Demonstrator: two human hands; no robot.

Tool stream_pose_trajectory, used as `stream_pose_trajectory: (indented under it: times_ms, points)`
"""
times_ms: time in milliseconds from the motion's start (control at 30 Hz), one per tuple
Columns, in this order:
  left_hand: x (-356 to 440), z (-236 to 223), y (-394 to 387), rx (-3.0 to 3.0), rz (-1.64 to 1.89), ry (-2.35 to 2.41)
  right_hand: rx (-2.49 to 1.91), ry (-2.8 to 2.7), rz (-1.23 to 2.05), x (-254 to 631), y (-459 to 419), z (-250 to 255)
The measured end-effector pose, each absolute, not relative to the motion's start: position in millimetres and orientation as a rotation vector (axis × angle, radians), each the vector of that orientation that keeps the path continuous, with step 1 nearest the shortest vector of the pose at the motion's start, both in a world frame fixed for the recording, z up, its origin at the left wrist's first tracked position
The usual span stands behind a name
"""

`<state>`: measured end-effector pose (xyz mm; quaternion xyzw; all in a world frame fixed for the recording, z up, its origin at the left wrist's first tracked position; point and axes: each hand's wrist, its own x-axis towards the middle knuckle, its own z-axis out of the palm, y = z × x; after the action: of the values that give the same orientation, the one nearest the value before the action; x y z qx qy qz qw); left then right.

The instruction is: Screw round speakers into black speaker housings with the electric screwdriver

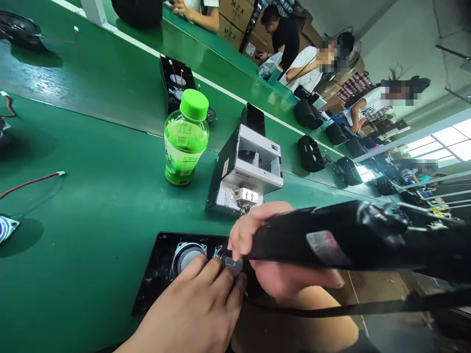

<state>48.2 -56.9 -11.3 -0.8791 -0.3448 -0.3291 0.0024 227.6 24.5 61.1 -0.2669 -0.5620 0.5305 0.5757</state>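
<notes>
A black speaker panel lies on the green bench directly before me. In it sit a round speaker driver with a metal frame and a second driver, partly covered by my fingers. My left hand lies over the panel, fingers stretched out and their tips touching the drivers. Wrapped around a black electric screwdriver is my right hand, close above the second driver. The screwdriver's bit is hidden from view. A hanging hook and cord run from its rear end toward the right.
Behind the panel stand a green-capped drink bottle and a grey screw feeder. Loose wired speakers lie at left. Along the line beyond sit black speaker boxes. Several people work across the bench.
</notes>
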Motion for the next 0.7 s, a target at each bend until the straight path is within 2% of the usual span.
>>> stream_pose_trajectory:
  times_ms: [167, 300, 533, 700]
  points:
    - [70, -13, -49, -2.811, -1.015, -1.053, -0.685, -1.281, 0.989, 245, 28, 117]
    - [84, -19, -46, -2.884, -0.947, -1.010, -0.626, -1.371, 0.741, 243, 60, 129]
    - [66, -8, -43, -2.915, -1.119, -1.040, -0.785, -1.307, 0.932, 224, 92, 128]
    - [24, 2, -42, -2.869, -1.069, -1.276, -0.765, -1.229, 0.986, 230, 92, 117]
